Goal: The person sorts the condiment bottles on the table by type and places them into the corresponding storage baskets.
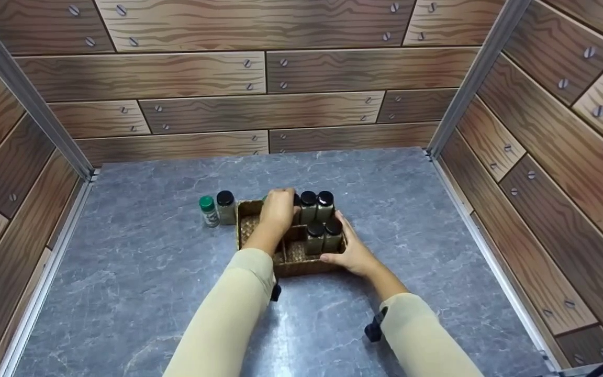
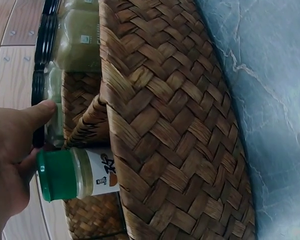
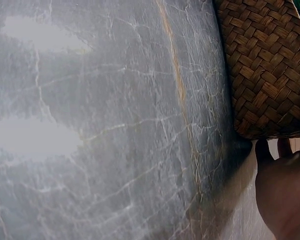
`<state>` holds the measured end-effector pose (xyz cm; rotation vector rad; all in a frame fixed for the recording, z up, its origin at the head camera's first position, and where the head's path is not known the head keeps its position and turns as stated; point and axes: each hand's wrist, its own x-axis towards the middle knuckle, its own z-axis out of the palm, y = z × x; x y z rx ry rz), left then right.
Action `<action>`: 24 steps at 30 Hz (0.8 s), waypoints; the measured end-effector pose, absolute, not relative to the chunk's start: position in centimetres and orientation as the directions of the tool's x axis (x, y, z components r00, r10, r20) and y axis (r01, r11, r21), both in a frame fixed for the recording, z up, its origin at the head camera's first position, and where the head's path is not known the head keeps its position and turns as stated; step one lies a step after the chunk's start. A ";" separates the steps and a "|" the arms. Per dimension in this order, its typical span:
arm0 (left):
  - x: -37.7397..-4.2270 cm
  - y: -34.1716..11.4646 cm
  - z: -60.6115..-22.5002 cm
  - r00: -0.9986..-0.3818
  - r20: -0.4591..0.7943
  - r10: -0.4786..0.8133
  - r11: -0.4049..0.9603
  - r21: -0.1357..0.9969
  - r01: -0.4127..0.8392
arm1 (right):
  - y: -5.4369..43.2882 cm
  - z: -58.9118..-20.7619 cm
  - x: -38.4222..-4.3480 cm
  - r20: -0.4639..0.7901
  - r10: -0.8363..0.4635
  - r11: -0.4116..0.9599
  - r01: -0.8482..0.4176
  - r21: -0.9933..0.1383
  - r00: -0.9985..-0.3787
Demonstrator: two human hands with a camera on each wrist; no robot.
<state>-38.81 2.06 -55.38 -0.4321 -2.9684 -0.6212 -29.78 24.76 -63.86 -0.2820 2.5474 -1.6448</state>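
A woven basket (image 1: 309, 268) with dividers stands on the table and holds several black-lidded spice jars (image 1: 309, 207) on its right side. My left hand (image 1: 276, 212) reaches over the basket's far row. In the left wrist view, its thumb and fingers pinch a black-lidded spice jar (image 2: 54, 122) in line with the others. Just beside that hand, a green-lidded spice jar (image 2: 60, 175) with a white label sits in the basket, mostly hidden in the head view. My right hand (image 1: 355, 253) grips the basket's right end, thumb at the near corner and fingers along the side.
Left of the basket, a small green-lidded jar (image 1: 209, 211) and a larger black-lidded jar (image 1: 225, 208) stand upright on the grey marbled table (image 1: 139, 272). Wood-patterned panels (image 1: 202, 76) wall off the back and both sides.
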 end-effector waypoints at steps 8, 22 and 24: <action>-38.2 2.7 -55.6 -0.960 0.120 0.252 0.906 0.319 0.278 | 25.0 -63.6 -29.8 0.000 -0.196 0.441 -0.088 -0.893 -0.981; -36.8 1.0 -55.1 -0.937 0.216 0.276 0.852 0.397 0.342 | 24.8 -63.5 -29.7 -0.039 -0.187 0.461 -0.053 -0.886 -0.982; -36.7 0.1 -55.1 -0.926 0.266 0.268 0.825 0.432 0.363 | 24.8 -63.4 -29.7 -0.042 -0.187 0.464 -0.051 -0.885 -0.981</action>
